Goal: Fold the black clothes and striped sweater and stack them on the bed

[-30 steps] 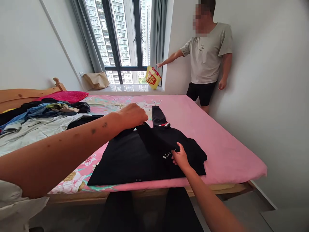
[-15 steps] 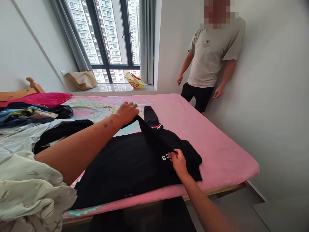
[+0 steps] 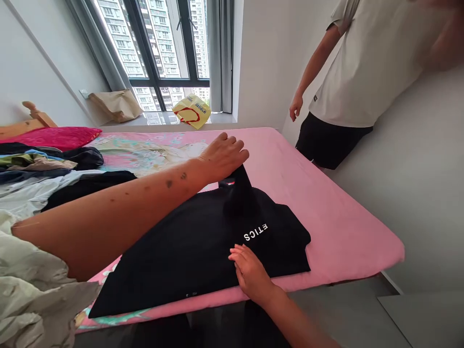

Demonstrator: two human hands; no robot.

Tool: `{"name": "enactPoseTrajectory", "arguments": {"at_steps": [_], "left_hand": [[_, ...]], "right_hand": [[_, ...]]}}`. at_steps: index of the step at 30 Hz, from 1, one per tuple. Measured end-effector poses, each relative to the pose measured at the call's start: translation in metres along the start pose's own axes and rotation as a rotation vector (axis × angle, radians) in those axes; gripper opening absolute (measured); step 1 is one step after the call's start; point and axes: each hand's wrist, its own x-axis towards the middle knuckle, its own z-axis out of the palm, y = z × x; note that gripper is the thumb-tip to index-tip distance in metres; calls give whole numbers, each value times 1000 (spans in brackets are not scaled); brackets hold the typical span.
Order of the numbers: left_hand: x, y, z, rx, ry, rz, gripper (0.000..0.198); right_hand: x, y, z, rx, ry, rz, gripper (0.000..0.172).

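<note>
A black long-sleeved shirt (image 3: 174,246) lies folded on the near edge of the bed, white letters reading "ETICS" showing on it. My left hand (image 3: 226,157) is closed round part of a sleeve and holds it raised above the shirt's far side. Beneath that hand, a bit of the striped red and white cuff shows; the rest of that sleeve is hidden. Just below the letters hovers or rests my right hand (image 3: 252,275), its fingers stretched out with nothing in them; whether it touches the cloth I cannot tell.
The shirt lies on a pink bedsheet (image 3: 348,237). Heaped clothes (image 3: 54,188) and a red pillow (image 3: 58,138) are on the left. On the window ledge stand a brown paper bag (image 3: 118,106) and a yellow bag (image 3: 192,112). Another person (image 3: 362,77) is by the right wall.
My left hand has moved right with the sleeve. My right hand has let go of the cloth and come down left, uncovering more letters. The other person has come nearer.
</note>
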Motion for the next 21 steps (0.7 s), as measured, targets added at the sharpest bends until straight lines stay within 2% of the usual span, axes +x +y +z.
{"name": "enactPoseTrajectory", "arguments": {"at_steps": [3,6,8,9,10,11,13,15,17,18,19,21], "left_hand": [[0,4,-25,-11,12,49,28],[-24,4,-65,-60,37,100,36],[-63,6,-88,-119,27,100,38],[-90,10,-95,-166,20,98,35],[-122,16,-96,-221,8,21,34],[-158,24,-92,-308,-32,-23,36],[-237,46,-67,-525,-235,7,43],[-313,74,-30,-652,-422,-163,41],[-375,101,4,-672,-542,-328,33],[-399,113,16,-687,-574,-387,27],[-417,122,23,-663,-564,-508,27],[-437,135,27,-637,-533,-709,25]], "right_hand": [[8,0,5,-83,-163,50,47],[14,0,9,-132,-276,142,60],[15,0,11,-146,-291,165,64],[14,1,12,-152,-280,168,64],[13,2,14,-161,-262,171,62],[11,3,15,-169,-246,171,58],[6,6,19,-170,-241,145,46],[0,9,24,-153,-273,98,39],[-6,12,29,-138,-304,82,42],[-8,13,32,-138,-311,94,43],[-11,15,34,-142,-312,115,44],[-15,17,39,-157,-319,152,44]]}}
